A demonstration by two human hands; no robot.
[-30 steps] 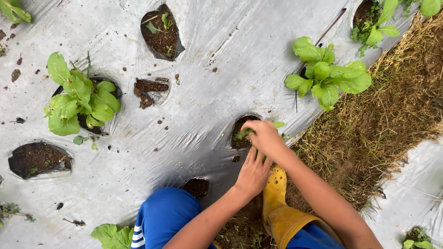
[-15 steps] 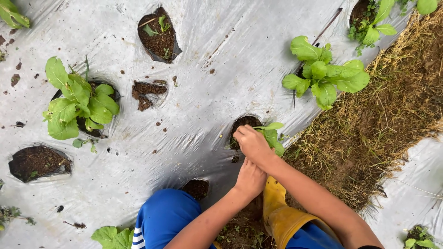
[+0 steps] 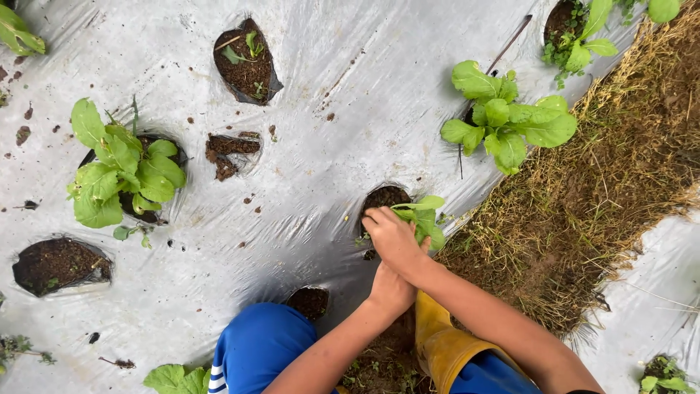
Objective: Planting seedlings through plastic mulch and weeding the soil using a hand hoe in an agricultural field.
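Soft overcast daylight, pale glare on the plastic sheet (image 3: 350, 131) — faint shadows, sharp focus, no blur

A seedling (image 3: 423, 219) is set in a planting hole (image 3: 383, 198) at centre; a leafy plant (image 3: 507, 120) is found far right, another plant (image 3: 120, 171) left.

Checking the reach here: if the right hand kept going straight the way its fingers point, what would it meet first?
The right hand points up-left over the seedling, so it would likely meet the soil in the planting hole first; depth is unclear.
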